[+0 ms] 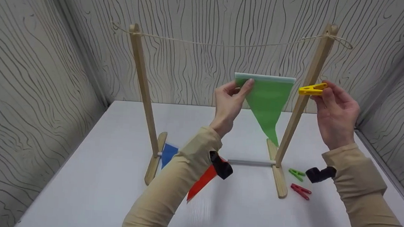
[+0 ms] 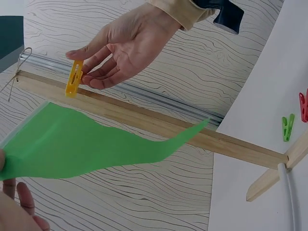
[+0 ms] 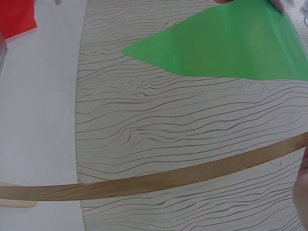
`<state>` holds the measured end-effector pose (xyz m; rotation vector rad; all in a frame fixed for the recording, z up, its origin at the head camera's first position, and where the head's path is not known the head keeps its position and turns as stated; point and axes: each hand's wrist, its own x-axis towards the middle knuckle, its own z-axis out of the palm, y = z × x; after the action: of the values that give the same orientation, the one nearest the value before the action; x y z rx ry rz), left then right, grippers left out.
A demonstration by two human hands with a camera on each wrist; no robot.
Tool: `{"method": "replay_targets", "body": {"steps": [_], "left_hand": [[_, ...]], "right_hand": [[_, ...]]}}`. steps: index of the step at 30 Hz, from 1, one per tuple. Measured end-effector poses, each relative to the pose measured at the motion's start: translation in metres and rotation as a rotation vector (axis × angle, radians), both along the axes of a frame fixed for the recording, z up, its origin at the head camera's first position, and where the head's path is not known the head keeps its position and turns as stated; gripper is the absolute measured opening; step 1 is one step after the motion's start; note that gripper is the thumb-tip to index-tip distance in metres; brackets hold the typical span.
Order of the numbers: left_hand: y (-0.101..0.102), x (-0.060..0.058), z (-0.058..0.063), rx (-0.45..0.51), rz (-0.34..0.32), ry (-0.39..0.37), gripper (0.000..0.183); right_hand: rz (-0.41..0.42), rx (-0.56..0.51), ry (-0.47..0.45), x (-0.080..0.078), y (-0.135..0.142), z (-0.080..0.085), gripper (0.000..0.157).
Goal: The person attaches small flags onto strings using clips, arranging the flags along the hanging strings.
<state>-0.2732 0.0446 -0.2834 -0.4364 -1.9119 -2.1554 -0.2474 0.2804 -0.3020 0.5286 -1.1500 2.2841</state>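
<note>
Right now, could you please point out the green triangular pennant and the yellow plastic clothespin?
Green triangular pennant (image 1: 269,99), head view: middle of its face.
Yellow plastic clothespin (image 1: 311,89), head view: middle of its body.

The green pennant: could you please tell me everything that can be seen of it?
The green pennant is a thin, flexible triangle, perhaps paper or cloth, with a pale strip along its straight top edge. Its surface is plain and gently wavy, and its narrow lower end curves. It hangs point-down in the air, below the string in the head view and not attached to it. The left hand pinches it near one top corner, thumb in front.
</note>
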Motion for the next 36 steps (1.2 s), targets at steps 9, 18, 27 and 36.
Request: {"method": "replay_targets", "body": {"steps": [9,18,27,36], "left_hand": [[0.007,0.002,0.015,0.033,-0.002,0.015,0.027],[0.011,0.001,0.026,0.052,-0.001,0.037,0.027],[0.016,-0.001,0.033,0.086,0.001,0.006,0.027],[0.019,-0.003,0.039,0.085,0.009,0.018,0.028]], "right_hand": [[0.041,-0.056,0.061,-0.003,-0.003,0.023,0.025],[0.036,-0.106,0.092,-0.007,-0.005,0.041,0.024],[-0.027,-0.04,0.116,-0.005,-0.008,0.058,0.028],[-0.099,0.004,0.161,-0.008,-0.015,0.079,0.022]]}}
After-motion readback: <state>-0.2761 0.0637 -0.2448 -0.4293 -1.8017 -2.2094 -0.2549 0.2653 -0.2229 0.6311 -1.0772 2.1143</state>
